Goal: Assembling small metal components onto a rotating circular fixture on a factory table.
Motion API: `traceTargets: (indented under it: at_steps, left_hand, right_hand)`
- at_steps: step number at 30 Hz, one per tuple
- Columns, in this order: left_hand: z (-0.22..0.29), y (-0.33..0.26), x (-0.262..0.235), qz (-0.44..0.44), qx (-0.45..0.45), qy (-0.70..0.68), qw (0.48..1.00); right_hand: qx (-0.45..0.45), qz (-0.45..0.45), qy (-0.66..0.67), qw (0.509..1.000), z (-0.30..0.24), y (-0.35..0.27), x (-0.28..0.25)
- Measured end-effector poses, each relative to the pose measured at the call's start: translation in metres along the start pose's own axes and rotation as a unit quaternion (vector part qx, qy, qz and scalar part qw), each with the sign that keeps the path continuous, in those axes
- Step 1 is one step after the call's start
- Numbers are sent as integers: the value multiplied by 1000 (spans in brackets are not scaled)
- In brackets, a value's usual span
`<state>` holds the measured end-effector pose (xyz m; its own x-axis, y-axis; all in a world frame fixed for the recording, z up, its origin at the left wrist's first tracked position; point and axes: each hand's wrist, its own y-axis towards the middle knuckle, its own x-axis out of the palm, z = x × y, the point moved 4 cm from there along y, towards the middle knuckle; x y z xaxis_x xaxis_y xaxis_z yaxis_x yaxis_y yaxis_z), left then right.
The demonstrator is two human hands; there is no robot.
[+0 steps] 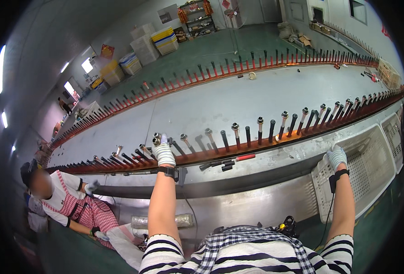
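My left hand (pixel 164 154), in a white-and-grey striped glove, closes around an upright metal-tipped rod (pixel 156 139) in the near row. Other rods with silver collars and dark tips, such as one (pixel 236 132) to its right, stand upright along the same rail (pixel 275 142). Off to the right, my gloved right hand (pixel 336 157) rests at the near corner of a white perforated crate (pixel 368 160). Its fingers point forward, and nothing shows in them. Both wrists wear black straps.
Loose black and red cylindrical pieces (pixel 245 157) lie on the near ledge. A second row of rods (pixel 215 69) runs along the table's (pixel 188 105) far side. At the lower left sits a person in a checked apron (pixel 92 208). Stacked crates (pixel 165 40) stand at the back.
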<state>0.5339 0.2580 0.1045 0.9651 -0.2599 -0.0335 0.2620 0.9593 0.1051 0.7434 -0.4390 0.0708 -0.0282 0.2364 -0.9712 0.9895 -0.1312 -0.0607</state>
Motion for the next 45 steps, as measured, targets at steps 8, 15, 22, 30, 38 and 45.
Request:
traceTargets:
  at_steps: [8, 15, 22, 30, 38, 45]
  left_hand:
    - [-41, -27, 27, -225, 182, -67, 955]
    - [-51, -25, 22, -180, 49, -51, 981]
    - [-41, 3, -19, -49, -1, -118, 992]
    - [47, -15, -55, -27, 75, -38, 996]
    - [-35, -62, -44, -134, 26, -158, 978]
    - [-48, 7, -49, -187, 37, -88, 978]
  right_hand:
    - [-28, 28, 5, 999, -10, 21, 9]
    - [17, 32, -30, 999, -21, 15, 9]
    - [16, 24, -37, 999, -21, 14, 7]
    - [23, 20, -57, 998, -24, 15, 7]
    - [42, 29, -66, 996, -42, 9, -3]
    - [34, 2, -47, 998, -53, 6, -4]
